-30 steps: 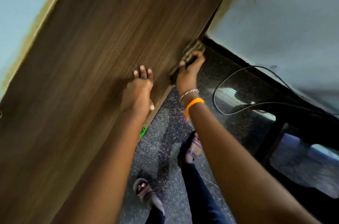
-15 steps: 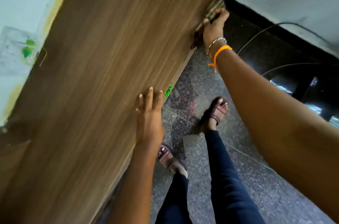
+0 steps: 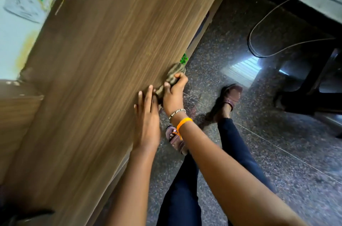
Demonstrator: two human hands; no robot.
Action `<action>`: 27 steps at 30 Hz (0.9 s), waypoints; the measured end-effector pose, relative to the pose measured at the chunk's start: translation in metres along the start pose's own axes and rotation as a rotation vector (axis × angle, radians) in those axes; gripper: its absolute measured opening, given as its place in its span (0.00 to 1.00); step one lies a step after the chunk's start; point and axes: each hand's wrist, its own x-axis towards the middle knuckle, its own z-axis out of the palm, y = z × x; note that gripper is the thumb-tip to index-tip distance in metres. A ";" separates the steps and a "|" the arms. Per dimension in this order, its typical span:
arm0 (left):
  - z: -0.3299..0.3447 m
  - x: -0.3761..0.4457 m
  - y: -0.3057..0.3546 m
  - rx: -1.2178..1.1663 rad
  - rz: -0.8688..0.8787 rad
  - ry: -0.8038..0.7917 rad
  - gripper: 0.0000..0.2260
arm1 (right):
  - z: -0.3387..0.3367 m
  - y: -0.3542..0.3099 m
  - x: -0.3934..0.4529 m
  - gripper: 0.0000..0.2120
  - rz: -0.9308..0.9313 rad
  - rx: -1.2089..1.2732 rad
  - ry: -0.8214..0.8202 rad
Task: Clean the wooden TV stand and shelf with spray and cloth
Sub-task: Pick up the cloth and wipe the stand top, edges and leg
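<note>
The wooden TV stand top (image 3: 103, 70) fills the left and middle of the head view, brown with a fine grain. My right hand (image 3: 173, 94) grips a bunched striped brown cloth (image 3: 171, 77) and holds it against the stand's front edge. My left hand (image 3: 147, 122) lies flat on the top with straight fingers, right beside the cloth. No spray bottle is in view.
A speckled dark stone floor (image 3: 268, 151) lies to the right, with my feet in brown sandals (image 3: 230, 96). A black cable (image 3: 259, 28) loops over the floor near dark furniture (image 3: 314, 87). A small green sticker (image 3: 184, 58) sits on the stand's edge. A pale wall (image 3: 16, 40) is behind.
My right hand has slid the cloth along the front edge from the far corner back toward me, ending beside my left hand. The left hand stays flat on the top.
</note>
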 end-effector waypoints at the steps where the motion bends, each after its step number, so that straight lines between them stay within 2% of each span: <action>1: 0.002 -0.013 -0.009 0.028 -0.018 -0.014 0.31 | 0.001 0.002 -0.007 0.18 -0.007 -0.005 0.001; 3: 0.003 -0.036 -0.028 0.064 -0.045 -0.038 0.40 | 0.002 0.002 -0.009 0.18 -0.026 -0.016 0.005; 5: 0.005 -0.051 -0.044 0.063 -0.057 -0.045 0.45 | -0.002 -0.004 0.005 0.17 -0.040 -0.049 0.009; 10: 0.005 -0.072 -0.073 0.004 -0.099 0.026 0.39 | -0.020 -0.039 0.086 0.14 -0.029 -0.087 0.175; 13: 0.011 -0.089 -0.086 -0.040 -0.108 0.036 0.38 | -0.016 -0.045 0.088 0.14 0.012 -0.169 0.214; 17: 0.024 -0.121 -0.104 -0.038 -0.148 0.075 0.38 | 0.015 -0.011 0.004 0.16 -0.035 -0.132 0.204; 22: 0.038 -0.165 -0.138 0.041 -0.267 0.118 0.41 | 0.059 0.057 -0.145 0.17 0.034 -0.115 -0.005; 24: 0.039 -0.180 -0.152 0.025 -0.247 0.140 0.38 | 0.068 0.073 -0.186 0.16 0.068 -0.116 -0.092; 27: 0.036 -0.185 -0.161 -0.004 -0.221 0.180 0.29 | 0.076 0.083 -0.198 0.17 0.098 -0.082 -0.082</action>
